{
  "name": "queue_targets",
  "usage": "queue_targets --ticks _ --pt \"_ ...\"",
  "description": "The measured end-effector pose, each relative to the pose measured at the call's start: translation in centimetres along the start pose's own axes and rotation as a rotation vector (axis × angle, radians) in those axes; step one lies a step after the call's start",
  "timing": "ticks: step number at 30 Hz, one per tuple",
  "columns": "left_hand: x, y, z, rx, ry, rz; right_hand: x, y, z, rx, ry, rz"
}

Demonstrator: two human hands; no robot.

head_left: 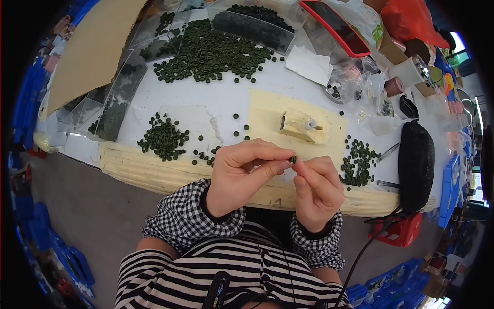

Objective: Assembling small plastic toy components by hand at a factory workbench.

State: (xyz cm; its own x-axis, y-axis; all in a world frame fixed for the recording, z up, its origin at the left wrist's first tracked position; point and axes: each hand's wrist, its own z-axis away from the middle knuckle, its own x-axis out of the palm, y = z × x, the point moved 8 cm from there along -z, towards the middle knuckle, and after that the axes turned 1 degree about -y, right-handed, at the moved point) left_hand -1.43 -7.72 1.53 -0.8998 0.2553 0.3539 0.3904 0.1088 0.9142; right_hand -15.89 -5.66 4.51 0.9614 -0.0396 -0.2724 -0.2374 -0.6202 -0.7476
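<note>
Between the thumb and index finger of my left hand (238, 175) is pinched a small dark green round piece (293, 159). My right hand (320, 193) is closed, its curled fingers meeting the left fingertips at that piece. Whatever lies in the right fingers is hidden. Just beyond both hands stands a cream block-shaped fixture (303, 126) with a small peg, on a cream sheet (265, 110). A small pile of the same green pieces (163, 138) lies left of my left hand, and another scatter of them (358, 162) lies to the right of my right hand.
A large green heap (213, 51) spreads across the far table, beside clear bins (252, 31). Cardboard (95, 46) leans at left. A red-cased phone (337, 28), white tissue (309, 64), tweezers (389, 152) and a black cushion-like bundle (417, 165) occupy the right side.
</note>
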Motion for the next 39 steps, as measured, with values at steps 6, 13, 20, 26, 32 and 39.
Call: queue_targets --ticks 6,13,20,26,32,39 --pt "-0.1 0.0 0.0 0.019 -0.001 -0.006 0.1 -0.2 -0.1 -0.012 -0.002 0.012" --pt "-0.1 0.1 0.1 0.050 -0.009 -0.053 0.2 -0.4 -0.3 -0.018 -0.022 0.002" --pt "-0.1 0.2 0.1 0.059 -0.016 -0.094 0.1 -0.5 -0.3 -0.039 -0.026 0.025" --pt "-0.1 0.3 0.0 0.049 0.059 -0.066 0.2 -0.6 -0.3 -0.040 -0.013 0.067" --pt "-0.6 4.0 -0.4 0.259 -0.014 -1.051 -1.3 0.5 0.7 0.100 0.144 0.072" --pt "-1.3 3.7 -0.3 0.277 0.044 -1.303 -0.6 -0.1 0.4 0.070 0.102 0.119"
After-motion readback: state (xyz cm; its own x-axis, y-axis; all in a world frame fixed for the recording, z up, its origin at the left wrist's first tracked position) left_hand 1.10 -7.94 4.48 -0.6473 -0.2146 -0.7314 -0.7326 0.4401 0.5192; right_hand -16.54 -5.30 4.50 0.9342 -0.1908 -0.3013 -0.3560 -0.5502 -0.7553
